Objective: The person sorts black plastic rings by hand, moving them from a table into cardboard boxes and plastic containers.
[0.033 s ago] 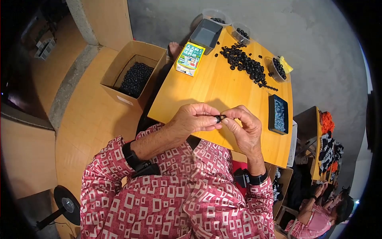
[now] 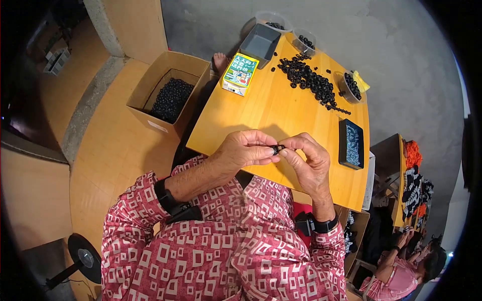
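A: Hands first. Left hand [image 2: 246, 149] and right hand [image 2: 309, 159] meet at chest height over the near edge of the surface [image 2: 271, 113], fingertips pinched together on one small black part [image 2: 277, 148].

B: Which hand has it?

A: Both. It sits right between them, thumb and forefinger of each closed on it. Neither is nearer; the part is the meeting point.

B: Long axis?

A: Looks like it runs left to right, from one hand's fingertips to the other's. Too small to say more, and can't tell if it's one piece or two pressed together.

B: Supply?

A: Pile of black rings [image 2: 309, 80] lies on the far side of the surface, well apart from the hands, straight ahead and slightly to the right. Right hand is on the nearer side of it. Small clear tubs [image 2: 350, 86] flank the pile.

B: Anything to the left?

A: Cardboard box [image 2: 168, 95] full of black rings, on the floor beside the surface, on the left hand's side. Black tray [image 2: 350, 144] lies just beyond the right hand.
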Tool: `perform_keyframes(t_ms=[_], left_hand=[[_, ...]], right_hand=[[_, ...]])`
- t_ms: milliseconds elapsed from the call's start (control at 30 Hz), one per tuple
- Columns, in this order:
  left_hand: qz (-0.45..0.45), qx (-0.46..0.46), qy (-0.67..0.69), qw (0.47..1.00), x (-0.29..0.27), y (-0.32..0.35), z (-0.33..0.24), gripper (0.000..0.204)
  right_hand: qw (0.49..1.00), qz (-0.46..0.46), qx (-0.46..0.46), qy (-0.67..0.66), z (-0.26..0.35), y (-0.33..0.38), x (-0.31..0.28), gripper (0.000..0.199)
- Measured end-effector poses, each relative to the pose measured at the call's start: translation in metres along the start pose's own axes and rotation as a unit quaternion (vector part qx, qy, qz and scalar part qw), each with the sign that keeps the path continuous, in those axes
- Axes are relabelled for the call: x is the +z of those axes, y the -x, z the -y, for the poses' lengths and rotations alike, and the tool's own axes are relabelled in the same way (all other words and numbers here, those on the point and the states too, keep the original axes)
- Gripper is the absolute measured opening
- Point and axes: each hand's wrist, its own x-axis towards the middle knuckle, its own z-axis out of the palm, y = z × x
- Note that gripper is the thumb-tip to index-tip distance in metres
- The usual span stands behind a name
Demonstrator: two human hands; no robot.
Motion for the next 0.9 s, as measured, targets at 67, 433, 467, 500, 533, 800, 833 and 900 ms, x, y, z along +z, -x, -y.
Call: perform_keyframes(t_ms=[67, 433, 467, 500, 533, 800, 833, 900], left_hand=[[-0.001, -0.003, -0.002, 1.000, -0.002, -0.001, 0.003, 0.021], [-0.011, 0.014, -0.033, 0.999, -0.004, 0.000, 0.004, 0.023], [-0.015, 0.009, -0.023, 1.000, -0.003, 0.000, 0.003, 0.023], [-0.015, 0.009, -0.023, 1.000, -0.003, -0.001, 0.005, 0.023], [-0.027, 0.011, -0.015, 0.999, -0.005, -0.002, 0.008, 0.022], [-0.076, 0.036, -0.029, 0.996, -0.006, -0.005, 0.019, 0.027], [-0.076, 0.033, -0.028, 0.996, -0.006, -0.005, 0.019, 0.027], [-0.076, 0.031, -0.028, 0.996, -0.007, -0.005, 0.019, 0.027]], right_hand=[[1.000, 0.005, -0.001, 0.021, 0.007, -0.001, 0.000, 0.009], [0.974, 0.030, -0.104, 0.197, 0.014, -0.005, 0.001, 0.013], [0.981, 0.017, -0.087, 0.172, 0.011, -0.004, 0.002, 0.014], [0.987, 0.004, -0.070, 0.147, 0.007, -0.003, 0.004, 0.014], [0.987, 0.005, -0.071, 0.147, 0.003, -0.002, 0.008, 0.014], [0.980, -0.067, -0.088, 0.166, -0.010, 0.008, 0.032, 0.026], [0.974, -0.074, -0.096, 0.190, -0.011, 0.008, 0.033, 0.028], [0.971, -0.082, -0.101, 0.199, -0.014, 0.009, 0.034, 0.029]])
